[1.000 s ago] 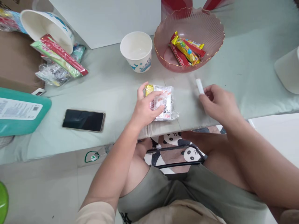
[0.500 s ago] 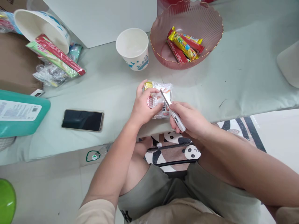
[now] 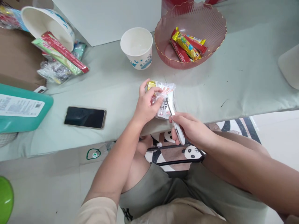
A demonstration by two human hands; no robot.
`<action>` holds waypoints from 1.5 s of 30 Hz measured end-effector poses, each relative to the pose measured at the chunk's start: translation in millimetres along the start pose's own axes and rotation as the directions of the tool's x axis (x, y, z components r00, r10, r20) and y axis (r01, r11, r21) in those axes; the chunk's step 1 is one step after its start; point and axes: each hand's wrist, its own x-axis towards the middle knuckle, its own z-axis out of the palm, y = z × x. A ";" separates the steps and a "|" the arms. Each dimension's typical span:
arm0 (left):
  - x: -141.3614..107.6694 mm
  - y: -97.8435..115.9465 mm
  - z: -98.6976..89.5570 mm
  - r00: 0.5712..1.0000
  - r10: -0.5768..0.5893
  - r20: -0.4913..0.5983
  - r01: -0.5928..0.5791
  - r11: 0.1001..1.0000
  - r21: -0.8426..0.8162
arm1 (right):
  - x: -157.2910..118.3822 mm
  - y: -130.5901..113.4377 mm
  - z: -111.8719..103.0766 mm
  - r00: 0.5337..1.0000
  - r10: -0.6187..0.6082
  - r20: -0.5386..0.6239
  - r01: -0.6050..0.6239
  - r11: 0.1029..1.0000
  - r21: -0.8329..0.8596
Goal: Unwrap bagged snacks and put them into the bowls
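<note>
On the cloth-covered table lies a clear plastic snack packet (image 3: 168, 90) with yellow, white and red printing. My left hand (image 3: 147, 104) pinches a gathered fold of its film between thumb and fingers. In my right hand (image 3: 190, 126) is a white utility knife (image 3: 175, 124), held by its handle and slanting up to the left. Its dark blade tip meets the film close to my left thumb; whether it has cut through cannot be made out. My left palm hides part of the packet.
A paper cup (image 3: 137, 54) and a pink glass bowl (image 3: 161, 56) with several wrapped snacks stand beyond my hands. To the left are a phone (image 3: 85, 117), a teal jug (image 3: 44, 99), a tipped paper tub (image 3: 44, 18) and more wrapped snacks (image 3: 63, 54).
The knife has drawn back toward me and now points more steeply up the table. The film under my left fingers is bunched up more. The whole view has shifted slightly.
</note>
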 end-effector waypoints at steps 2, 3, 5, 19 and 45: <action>0.1 -0.2 0.3 1.000 -0.002 -0.003 0.002 1.000 -0.004 | -3.6 2.3 2.5 0.998 0.050 0.035 -0.050 0.999 -0.018; 0.2 -0.4 0.3 1.000 -0.003 -0.005 0.003 1.000 -0.007 | -5.0 3.8 3.8 0.995 0.074 0.061 -0.072 0.997 -0.030; 0.3 -0.6 0.4 1.000 -0.002 -0.009 0.002 1.000 -0.013 | -7.3 8.2 6.4 0.987 0.116 0.115 -0.110 0.992 -0.058; 13.6 -22.4 -16.6 0.986 -0.093 -0.135 0.080 0.992 -0.097 | -6.6 -10.4 -77.7 0.637 -0.673 -0.375 0.035 0.511 -0.859; -3.8 18.7 -5.1 0.989 0.036 -0.144 -0.031 0.999 0.035 | 83.1 -30.1 -52.7 0.493 -0.868 0.052 0.367 0.154 -0.917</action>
